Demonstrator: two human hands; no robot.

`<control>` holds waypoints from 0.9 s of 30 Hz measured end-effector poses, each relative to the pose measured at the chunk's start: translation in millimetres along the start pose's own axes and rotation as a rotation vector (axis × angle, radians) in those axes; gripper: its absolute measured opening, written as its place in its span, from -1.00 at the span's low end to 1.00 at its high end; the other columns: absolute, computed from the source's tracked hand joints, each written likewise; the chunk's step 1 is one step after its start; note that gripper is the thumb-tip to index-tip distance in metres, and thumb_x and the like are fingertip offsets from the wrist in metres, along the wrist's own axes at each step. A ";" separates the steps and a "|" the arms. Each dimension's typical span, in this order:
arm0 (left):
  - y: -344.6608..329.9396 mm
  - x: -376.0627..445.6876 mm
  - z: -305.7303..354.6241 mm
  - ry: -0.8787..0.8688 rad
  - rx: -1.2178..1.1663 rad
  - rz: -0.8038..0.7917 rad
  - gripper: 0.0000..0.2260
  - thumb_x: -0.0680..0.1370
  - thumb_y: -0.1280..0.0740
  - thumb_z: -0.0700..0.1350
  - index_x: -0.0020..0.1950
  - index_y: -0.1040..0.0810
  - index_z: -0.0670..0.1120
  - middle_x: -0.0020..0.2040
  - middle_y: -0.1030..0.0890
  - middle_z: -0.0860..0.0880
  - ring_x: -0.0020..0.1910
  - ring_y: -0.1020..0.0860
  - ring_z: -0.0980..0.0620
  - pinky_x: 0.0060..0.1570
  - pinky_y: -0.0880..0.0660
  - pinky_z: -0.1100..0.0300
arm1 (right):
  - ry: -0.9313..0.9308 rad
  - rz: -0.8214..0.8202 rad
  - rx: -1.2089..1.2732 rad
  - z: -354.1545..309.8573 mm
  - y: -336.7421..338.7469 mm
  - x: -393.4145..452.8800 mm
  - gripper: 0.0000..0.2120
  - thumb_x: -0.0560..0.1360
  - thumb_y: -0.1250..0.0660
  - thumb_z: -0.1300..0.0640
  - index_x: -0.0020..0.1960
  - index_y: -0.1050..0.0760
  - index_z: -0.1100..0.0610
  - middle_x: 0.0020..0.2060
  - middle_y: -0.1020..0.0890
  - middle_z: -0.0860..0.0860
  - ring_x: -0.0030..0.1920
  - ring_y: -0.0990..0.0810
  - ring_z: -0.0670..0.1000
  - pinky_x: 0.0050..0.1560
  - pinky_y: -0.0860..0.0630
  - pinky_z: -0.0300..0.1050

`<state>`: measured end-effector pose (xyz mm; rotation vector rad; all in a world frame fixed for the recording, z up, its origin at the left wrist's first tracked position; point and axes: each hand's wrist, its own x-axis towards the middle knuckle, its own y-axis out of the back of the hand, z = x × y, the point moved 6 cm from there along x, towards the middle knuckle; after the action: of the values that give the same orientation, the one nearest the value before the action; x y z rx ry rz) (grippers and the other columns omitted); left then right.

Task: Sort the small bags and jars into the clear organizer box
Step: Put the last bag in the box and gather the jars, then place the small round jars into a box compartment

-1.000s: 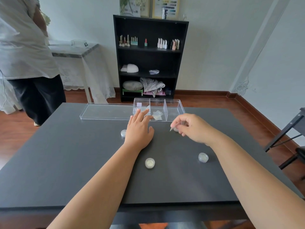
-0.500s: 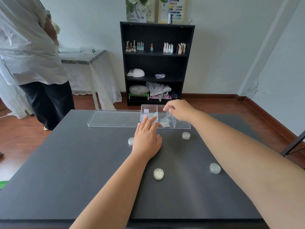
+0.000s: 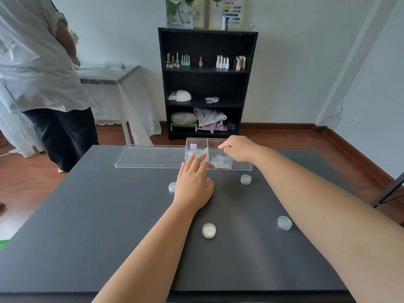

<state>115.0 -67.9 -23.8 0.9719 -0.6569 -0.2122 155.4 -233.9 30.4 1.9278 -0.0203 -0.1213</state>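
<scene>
The clear organizer box (image 3: 218, 141) stands at the table's far edge, with small bags (image 3: 220, 164) in its middle compartment and a pale square piece (image 3: 193, 146) in its left one. My right hand (image 3: 239, 148) hovers over the box with thumb and fingers pinched; anything between them is too small to make out. My left hand (image 3: 193, 182) lies flat on the table, its fingertips touching the box's front wall. Several small round jars stand on the table: one left of my left hand (image 3: 172, 187), one near the box (image 3: 246, 179), and two nearer me (image 3: 209, 230) (image 3: 284, 223).
The box's clear lid (image 3: 150, 157) lies flat left of the box. The dark table (image 3: 87, 237) reaches to the front edge. A person (image 3: 43, 84) stands at the far left by a side table (image 3: 109, 75). A black shelf (image 3: 207, 84) stands behind; a chair frame (image 3: 389, 193) is at right.
My right hand has moved from the table in front of the box to above its compartments, uncovering a jar. My left hand has stayed put.
</scene>
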 end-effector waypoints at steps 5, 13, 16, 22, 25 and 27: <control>1.1 -0.4 1.9 -0.004 0.034 -0.006 -0.65 0.52 -0.26 -0.13 0.31 -0.45 0.00 0.51 -0.29 -0.01 0.55 -0.08 -0.11 0.48 0.02 -0.05 | 0.109 0.156 0.066 7.6 15.5 -28.4 -0.66 0.58 -0.18 0.20 0.30 -0.52 0.00 0.22 -0.46 -0.02 0.05 -0.47 -0.08 0.05 -0.31 -0.22; 25.6 -6.5 26.1 -0.133 -0.035 0.133 -0.75 0.48 -0.35 -0.18 0.14 -0.60 -0.02 0.29 -0.53 -0.01 0.39 -0.36 -0.14 0.35 -0.26 -0.11 | -0.003 -0.081 0.229 50.2 10.9 -130.7 -0.77 0.40 -0.42 -0.14 0.04 -0.53 -0.33 -0.03 -0.59 -0.24 -0.15 -0.54 -0.26 -0.17 -0.39 -0.26; 41.4 -13.3 22.0 -0.046 -0.217 0.053 -0.84 0.54 -0.33 -0.06 0.09 -0.61 0.08 0.07 -0.57 0.14 0.10 -0.48 0.04 0.10 -0.41 0.11 | -0.086 -0.252 0.220 65.1 -4.7 -165.7 -0.60 0.22 -0.51 -0.24 0.04 -0.53 -0.36 -0.04 -0.61 -0.21 -0.16 -0.58 -0.28 -0.10 -0.47 -0.25; 44.0 -65.7 29.3 -0.081 -0.247 -0.651 -0.69 0.42 -0.33 0.33 0.13 -0.54 0.33 0.04 -0.47 0.24 0.02 -0.47 0.26 0.00 -0.38 0.34 | -0.066 -0.246 0.148 77.9 -21.5 -194.0 -0.62 0.20 -0.56 -0.11 -0.03 -0.55 -0.31 -0.07 -0.55 -0.21 -0.22 -0.55 -0.22 -0.26 -0.42 -0.30; 46.4 -81.2 32.1 -0.083 -0.145 -0.768 -0.59 0.35 -0.44 0.23 0.18 -0.51 0.34 0.06 -0.43 0.24 0.00 -0.49 0.26 0.02 -0.44 0.28 | -0.052 -0.191 0.160 80.8 -25.1 -197.7 -0.76 0.26 -0.52 -0.03 -0.14 -0.58 -0.28 -0.11 -0.56 -0.17 -0.24 -0.53 -0.22 -0.30 -0.41 -0.31; 48.8 -81.7 33.4 -0.101 -0.096 -0.760 -0.61 0.35 -0.46 0.10 0.17 -0.55 0.26 0.05 -0.43 0.21 -0.03 -0.51 0.27 0.03 -0.49 0.24 | -0.038 -0.163 0.147 81.5 -26.7 -197.3 -0.82 0.29 -0.50 -0.01 -0.18 -0.58 -0.26 -0.13 -0.55 -0.16 -0.23 -0.52 -0.23 -0.32 -0.38 -0.35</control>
<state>24.6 -27.1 -5.2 1.0872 -0.3361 -0.9593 -49.8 -286.2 -8.1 2.0722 0.1060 -0.2721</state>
